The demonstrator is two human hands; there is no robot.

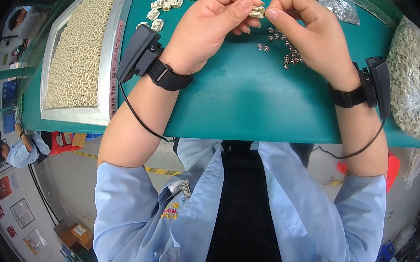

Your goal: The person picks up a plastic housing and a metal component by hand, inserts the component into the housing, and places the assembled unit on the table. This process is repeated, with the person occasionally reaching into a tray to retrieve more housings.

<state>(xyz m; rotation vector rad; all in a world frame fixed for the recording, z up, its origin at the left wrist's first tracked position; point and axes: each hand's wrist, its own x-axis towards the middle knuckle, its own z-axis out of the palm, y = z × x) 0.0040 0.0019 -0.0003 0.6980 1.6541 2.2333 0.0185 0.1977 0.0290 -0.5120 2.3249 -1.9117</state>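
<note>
Cream plastic connector [257, 11] pinched between left hand [210, 27] and right hand [310, 32]

green worktable [252, 110] | grey floor [64, 177], yellow line | framed wall pictures [22, 212]

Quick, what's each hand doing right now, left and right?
Left hand: closed, fingertips pinching the small cream plastic part.
Right hand: closed, pinching the same part from the other side.

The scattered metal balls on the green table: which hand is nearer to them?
Right. The right hand hovers directly over the metal balls, its palm above them. The left hand sits off to their left, beside them.
</note>
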